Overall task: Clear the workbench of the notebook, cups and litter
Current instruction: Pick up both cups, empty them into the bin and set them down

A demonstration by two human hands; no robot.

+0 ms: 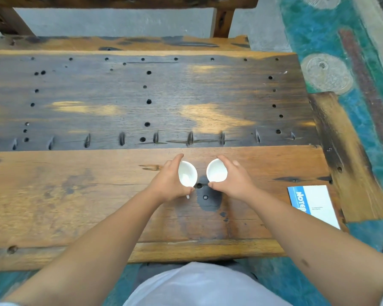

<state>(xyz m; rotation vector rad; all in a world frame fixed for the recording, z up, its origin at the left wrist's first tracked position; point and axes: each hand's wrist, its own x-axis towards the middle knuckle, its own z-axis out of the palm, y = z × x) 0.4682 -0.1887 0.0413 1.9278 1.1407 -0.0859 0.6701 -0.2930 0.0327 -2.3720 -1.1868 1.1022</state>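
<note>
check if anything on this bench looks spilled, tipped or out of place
No spill shows. Each of the hands, left and right, holds a white cup: the left cup and right cup both look empty. The notebook lies askew at the workbench's right edge.

We stand at the near edge of the workbench (75,195). Two cups sit side by side on its near plank, close but apart: the left cup (187,173) within our left hand (170,184), the right cup (216,170) within our right hand (234,184). The notebook (314,204) lies flat well to the right, by the bench's right edge. Behind the bench stands a wooden frame (222,23).
</note>
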